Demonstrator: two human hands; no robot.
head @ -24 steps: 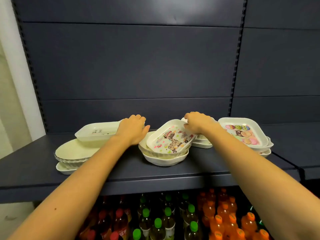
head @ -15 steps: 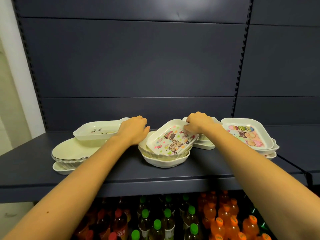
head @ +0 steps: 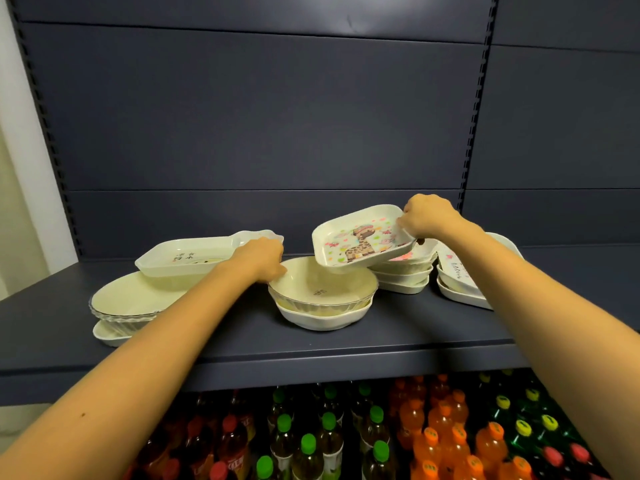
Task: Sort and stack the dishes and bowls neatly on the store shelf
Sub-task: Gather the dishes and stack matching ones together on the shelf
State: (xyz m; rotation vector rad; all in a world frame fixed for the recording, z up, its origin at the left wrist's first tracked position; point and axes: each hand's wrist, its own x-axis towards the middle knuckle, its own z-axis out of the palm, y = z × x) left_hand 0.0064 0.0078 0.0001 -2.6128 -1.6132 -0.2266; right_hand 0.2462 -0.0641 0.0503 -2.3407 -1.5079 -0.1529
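The giraffe dish [head: 360,239], a square white one with a cartoon giraffe printed inside, is up in the air, tilted with its near-left corner lower, hanging just over the back-right edge of the ribbed bowl [head: 322,284]. The right hand [head: 427,216] pinches it by the far-right corner, fingers curled over the rim. The left hand [head: 261,259] is clamped on the left rim of that ribbed bowl, thumb at the edge and the rest of the fingers tucked behind, so they're mostly hidden. The ribbed bowl sits nested in a plain white bowl [head: 322,318] around the middle of the dark shelf [head: 242,344]. Just to the right there's a stack of square dishes [head: 405,277], and further right another pile of dishes [head: 457,285], partly covered by the right forearm. Over on the left, a rectangular dish [head: 187,259] with some writing inside lies across an oval ribbed dish [head: 128,303], which sits on a small white dish [head: 107,334]. Below the shelf are rows of drink bottles [head: 329,434] with green, red, orange and yellow caps.
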